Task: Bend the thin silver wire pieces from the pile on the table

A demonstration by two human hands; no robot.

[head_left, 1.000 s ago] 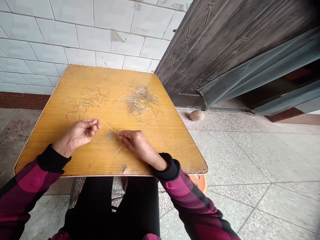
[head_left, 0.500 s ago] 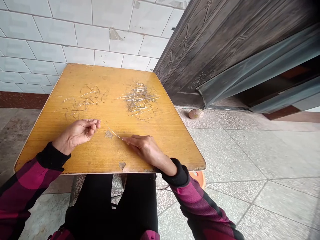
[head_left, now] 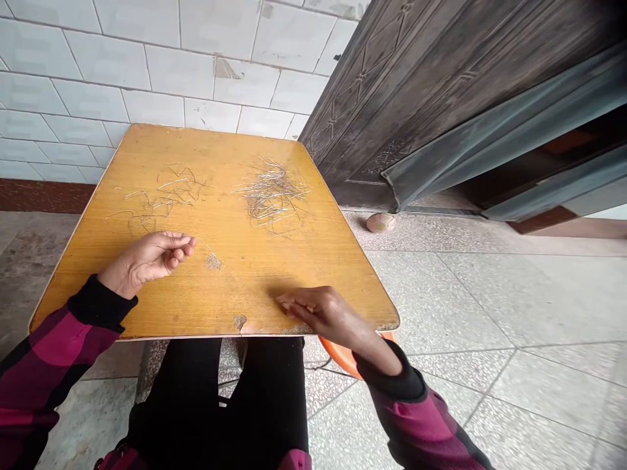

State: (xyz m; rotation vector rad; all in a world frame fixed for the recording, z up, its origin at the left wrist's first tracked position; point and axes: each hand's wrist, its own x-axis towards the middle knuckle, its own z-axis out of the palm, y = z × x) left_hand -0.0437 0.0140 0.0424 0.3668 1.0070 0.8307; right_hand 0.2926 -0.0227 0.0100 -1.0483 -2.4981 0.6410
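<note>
My left hand [head_left: 149, 256] rests over the near left of a yellow wood-veneer table [head_left: 235, 287], its fingers curled and pinched on a very thin wire [head_left: 203, 245] that runs out faintly from the fingertips. My right hand [head_left: 321, 310] lies at the table's near right edge, fingers straight and together, with nothing visible in them. Farther back lie a dense heap of short silver wires [head_left: 272, 196] and a looser tangle of thin wires [head_left: 164, 196]. Neither hand touches these.
A dark embossed metal door [head_left: 441, 98] stands to the right of the table, and a white tiled wall [head_left: 147, 65] lies behind it. A small worn ball [head_left: 381, 222] sits on the terrazzo floor. An orange round object [head_left: 340, 352] shows under the table's right corner.
My right hand has moved back and right toward the table's near edge, away from the wire. The wire no longer stretches between my hands. My left hand has barely moved.
</note>
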